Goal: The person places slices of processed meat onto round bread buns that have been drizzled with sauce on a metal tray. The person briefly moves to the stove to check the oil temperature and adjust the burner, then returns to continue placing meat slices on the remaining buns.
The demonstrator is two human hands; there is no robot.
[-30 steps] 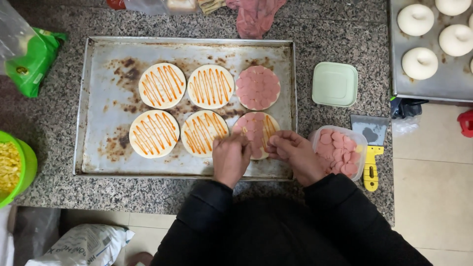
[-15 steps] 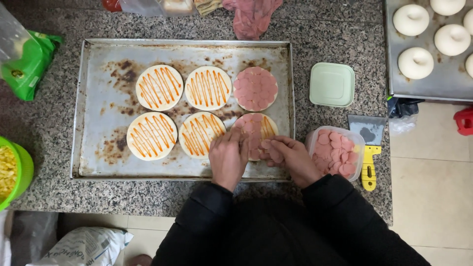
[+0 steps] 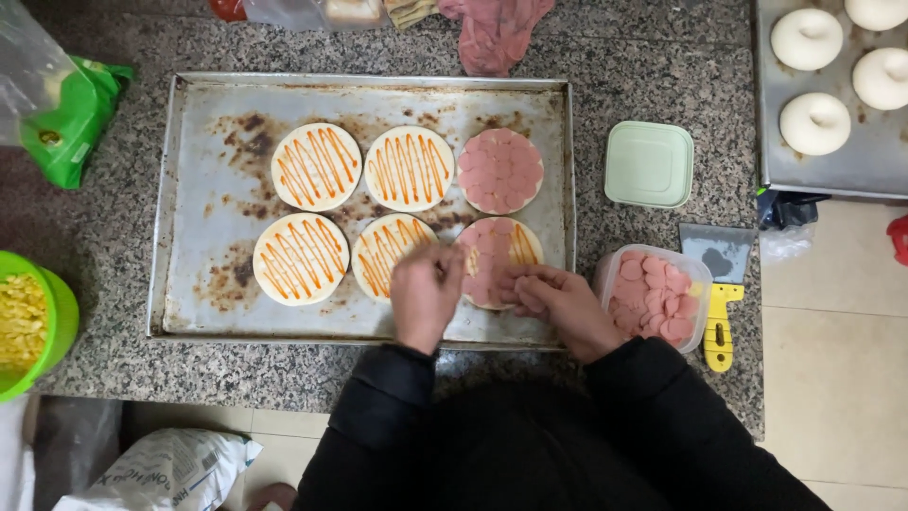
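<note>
— Both hands have barely shifted; the left hand [image 3: 426,293] has slid a little over the lower right dough round [image 3: 498,260], fingers curled, pinching a sausage slice, though I can't see it clearly.

— And the right hand [image 3: 558,305]?

— Fingertips pressed on slices at that round's lower edge, on the baking tray [image 3: 208,189]. A tub of slices [image 3: 654,295] sits just beside the tray.

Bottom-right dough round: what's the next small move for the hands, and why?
Probably lay another pink slice on the bottom-right dough round: orange sauce stripes still show on its right part, while the top-right round is fully covered. The right hand sits beside the tub of slices; the left hand rests at the round's edge.
</note>
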